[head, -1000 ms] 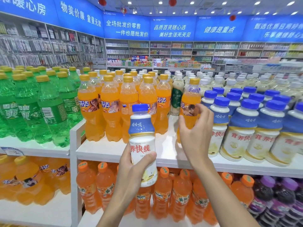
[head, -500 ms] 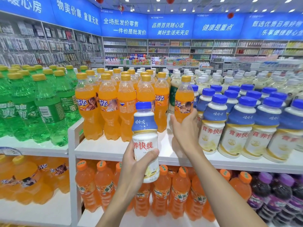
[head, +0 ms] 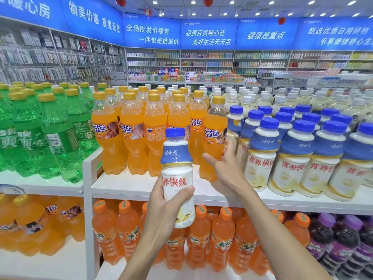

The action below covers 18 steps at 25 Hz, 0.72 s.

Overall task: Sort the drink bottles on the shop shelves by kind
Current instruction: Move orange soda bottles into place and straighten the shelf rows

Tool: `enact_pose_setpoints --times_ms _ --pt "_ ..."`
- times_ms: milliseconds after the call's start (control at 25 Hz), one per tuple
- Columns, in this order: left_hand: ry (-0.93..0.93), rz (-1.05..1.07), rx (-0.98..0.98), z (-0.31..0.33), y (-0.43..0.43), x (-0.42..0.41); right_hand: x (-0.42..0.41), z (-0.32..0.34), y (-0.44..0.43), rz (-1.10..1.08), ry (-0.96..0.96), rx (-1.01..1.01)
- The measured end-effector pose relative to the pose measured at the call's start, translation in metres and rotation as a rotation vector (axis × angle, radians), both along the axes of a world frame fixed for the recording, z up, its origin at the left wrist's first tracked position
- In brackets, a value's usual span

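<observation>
My left hand (head: 168, 207) grips a white milk-drink bottle (head: 177, 174) with a blue cap and blue shoulder label, holding it upright in front of the top shelf. My right hand (head: 227, 168) holds an orange Fanta bottle (head: 215, 138) with a yellow cap, standing on the white top shelf (head: 141, 186) at the right end of the orange soda group (head: 141, 134). Just right of it stands the group of matching blue-capped milk-drink bottles (head: 292, 158).
Green Sprite bottles (head: 40, 134) fill the lower shelf at left. Below are orange soda bottles (head: 201, 235) and purple-capped dark drinks (head: 343, 239). White-capped pale bottles (head: 282, 100) stand behind. A white shelf post (head: 88, 199) divides the units. Shop shelving lines the back walls.
My right hand has slid the orange Fanta bottle leftward, away from the milk-drink bottles toward the orange soda group. My left hand keeps holding the milk-drink bottle.
</observation>
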<state>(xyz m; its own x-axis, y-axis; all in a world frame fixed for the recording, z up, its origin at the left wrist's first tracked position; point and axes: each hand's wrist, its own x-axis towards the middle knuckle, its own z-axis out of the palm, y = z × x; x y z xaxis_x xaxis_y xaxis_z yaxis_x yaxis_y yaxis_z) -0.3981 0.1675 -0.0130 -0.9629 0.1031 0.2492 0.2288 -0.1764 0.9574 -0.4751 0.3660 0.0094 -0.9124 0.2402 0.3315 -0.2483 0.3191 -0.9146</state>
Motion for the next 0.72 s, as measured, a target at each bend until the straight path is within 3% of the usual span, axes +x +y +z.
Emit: enact_pose_setpoints --times_ms 240,720 --pt "-0.014 0.0 -0.001 -0.004 -0.002 0.001 -0.005 0.009 -0.013 0.088 -0.032 -0.038" --pt "-0.021 0.014 -0.029 -0.007 0.005 -0.002 -0.012 0.002 -0.025 0.017 0.051 -0.056"
